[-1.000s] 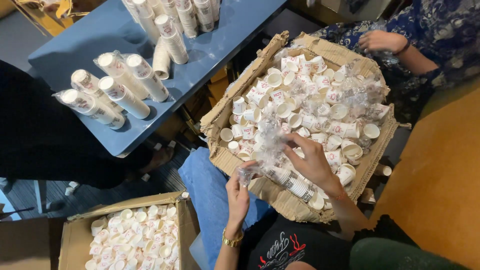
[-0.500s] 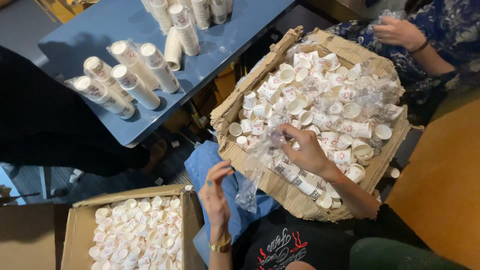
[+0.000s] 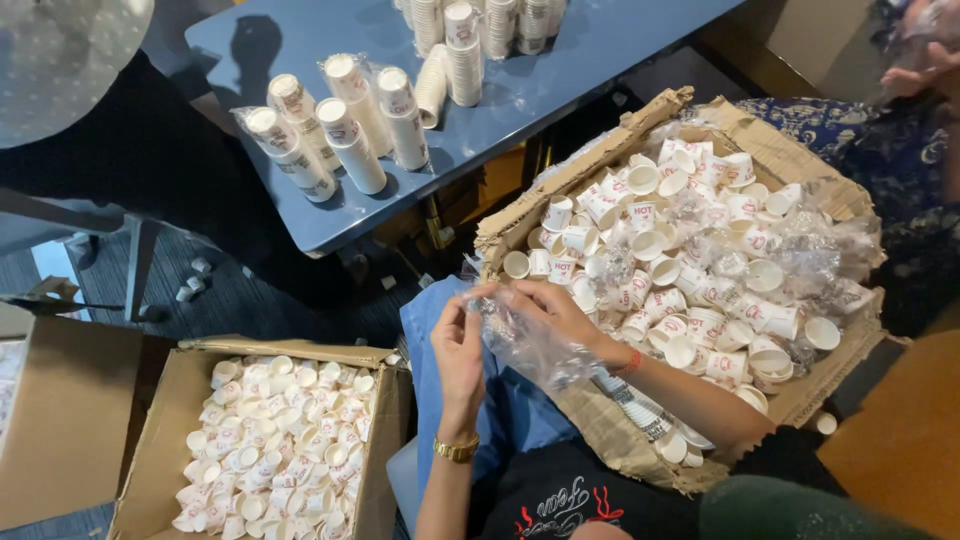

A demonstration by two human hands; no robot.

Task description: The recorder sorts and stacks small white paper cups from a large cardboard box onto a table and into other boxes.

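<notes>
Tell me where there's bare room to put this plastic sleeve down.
Bare blue table shows right of the upright stacks and in front of the wrapped stacks. Both boxes are crowded with cups: the big one by the right hand and the floor one beside the left hand.

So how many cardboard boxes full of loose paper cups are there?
2. One large torn cardboard box sits at the right, beside the blue table. A smaller cardboard box sits on the floor at the lower left. Others may lie out of view.
</notes>
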